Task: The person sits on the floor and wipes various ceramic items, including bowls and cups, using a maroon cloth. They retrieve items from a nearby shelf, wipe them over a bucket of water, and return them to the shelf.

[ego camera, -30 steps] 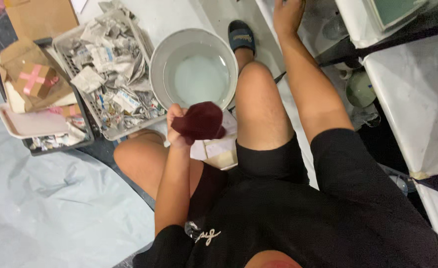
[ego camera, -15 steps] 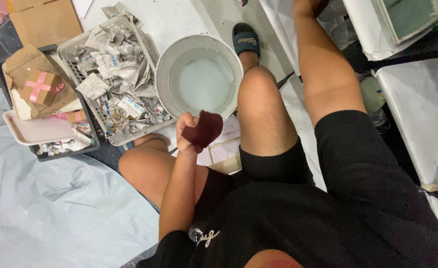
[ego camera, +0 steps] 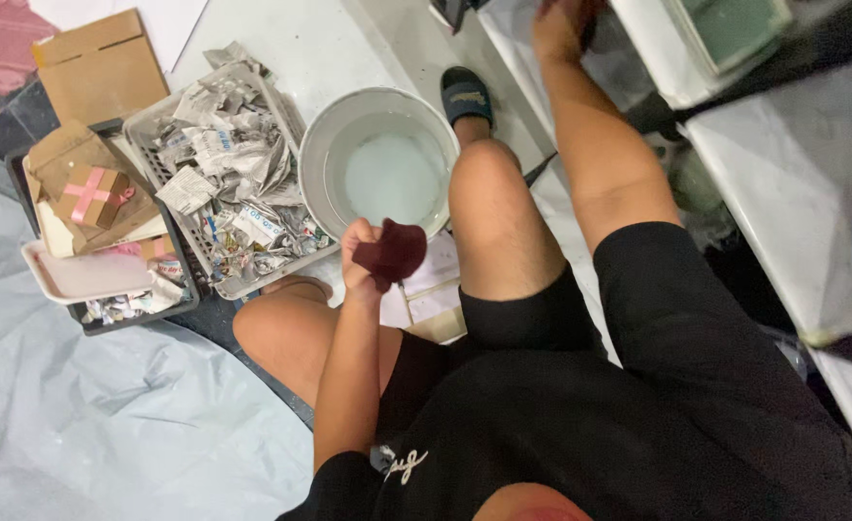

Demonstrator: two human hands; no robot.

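One grey plastic sheet [ego camera: 79, 405] covers the floor at far left. One dark tray [ego camera: 98, 314] sits beside it, holding one small brown box with a pink ribbon cross [ego camera: 93, 193] and one shallow pink dish [ego camera: 83, 275]. One flat cardboard piece [ego camera: 93, 72] lies above the tray. Next right, one pale basket [ego camera: 252, 282] is heaped with crumpled newspaper scraps, too many to count. One round grey basin [ego camera: 315, 159] of cloudy water stands just beside the basket.

Left hand [ego camera: 360, 262] is raised in front of the basin's near rim; fingers [ego camera: 357, 233] are curled together, clamped on one dark maroon cloth [ego camera: 392, 251]. The cloth bunches out to the right of the fingers, above the knee gap.

Right hand [ego camera: 561, 24] reaches to the top edge near one white desk [ego camera: 783, 193]; blurred, so cannot tell how its fingers stand.
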